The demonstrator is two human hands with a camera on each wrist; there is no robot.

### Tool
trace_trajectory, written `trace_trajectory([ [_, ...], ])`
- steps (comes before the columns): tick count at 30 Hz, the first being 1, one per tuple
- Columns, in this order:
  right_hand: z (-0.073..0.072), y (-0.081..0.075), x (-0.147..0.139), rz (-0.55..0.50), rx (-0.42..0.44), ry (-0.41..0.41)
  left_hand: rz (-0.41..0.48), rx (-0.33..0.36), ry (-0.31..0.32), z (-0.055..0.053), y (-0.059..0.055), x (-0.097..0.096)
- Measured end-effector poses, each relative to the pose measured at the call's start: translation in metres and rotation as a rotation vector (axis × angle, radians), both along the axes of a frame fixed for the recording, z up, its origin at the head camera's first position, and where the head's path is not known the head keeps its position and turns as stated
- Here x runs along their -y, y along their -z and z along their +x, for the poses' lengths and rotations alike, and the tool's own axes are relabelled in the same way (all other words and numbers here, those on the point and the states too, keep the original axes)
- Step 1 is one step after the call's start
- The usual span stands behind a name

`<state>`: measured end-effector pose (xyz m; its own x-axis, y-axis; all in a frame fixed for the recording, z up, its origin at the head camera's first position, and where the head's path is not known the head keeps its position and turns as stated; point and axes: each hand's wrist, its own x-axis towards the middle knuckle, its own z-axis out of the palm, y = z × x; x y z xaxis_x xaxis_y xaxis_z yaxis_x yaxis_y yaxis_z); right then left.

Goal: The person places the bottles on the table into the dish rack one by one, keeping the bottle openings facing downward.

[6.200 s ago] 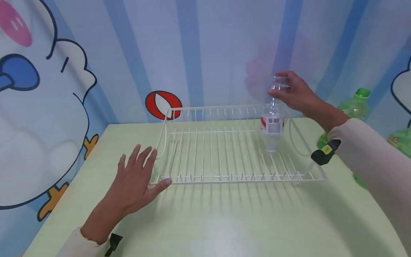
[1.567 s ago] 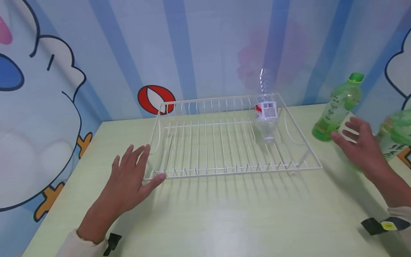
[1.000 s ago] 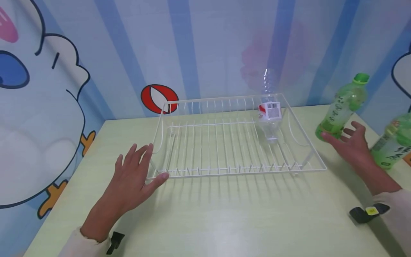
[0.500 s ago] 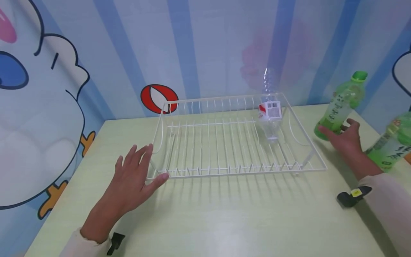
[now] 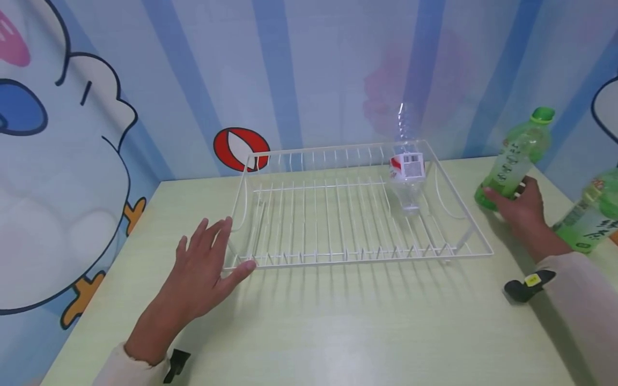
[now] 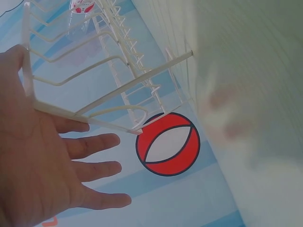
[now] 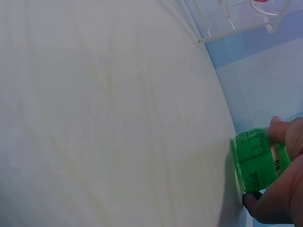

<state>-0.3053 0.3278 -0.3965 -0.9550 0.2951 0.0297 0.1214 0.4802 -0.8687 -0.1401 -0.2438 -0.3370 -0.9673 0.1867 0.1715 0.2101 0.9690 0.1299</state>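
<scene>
My right hand (image 5: 523,209) grips the lower part of a green-capped, green-tinted plastic drink bottle (image 5: 514,155), which stands on the table right of the rack. In the right wrist view, thumb and fingers wrap the green base of that bottle (image 7: 255,158). My left hand (image 5: 198,276) has its fingers spread straight at the front left corner of the white wire dish rack (image 5: 357,261). The left wrist view has the rack's end frame (image 6: 134,83) across the palm side of this hand. A clear bottle (image 5: 407,167) with a white and red label stands narrow end down in the rack's right part.
Another green-tinted bottle (image 5: 589,217) stands at the right edge, just beyond my right forearm. A blue striped cartoon backdrop (image 5: 328,80) rises behind the pale table (image 5: 338,327).
Earlier my right hand held the clear bottle over the rack; now that bottle stands there released. The right hand has moved right and closed round the green bottle. The left hand stays in place.
</scene>
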Motion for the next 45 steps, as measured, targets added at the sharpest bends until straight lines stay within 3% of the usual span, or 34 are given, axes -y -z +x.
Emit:
trace_trajectory([
  [15, 0.003, -0.008, 0.005, 0.016, -0.026, -0.018, 0.000, 0.013, -0.007, 0.000, 0.000, 0.002],
  [25, 0.009, -0.036, 0.019, 0.112, -0.080, -0.079, -0.007, 0.017, -0.007, 0.001, -0.001, 0.002],
  [37, 0.022, -0.077, 0.036, 0.153, -0.147, -0.163, -0.012, 0.031, -0.007, -0.001, -0.004, 0.001],
  [45, 0.027, -0.089, 0.045, 0.310, -0.220, -0.186, -0.016, 0.036, -0.003, 0.000, -0.005, 0.001],
])
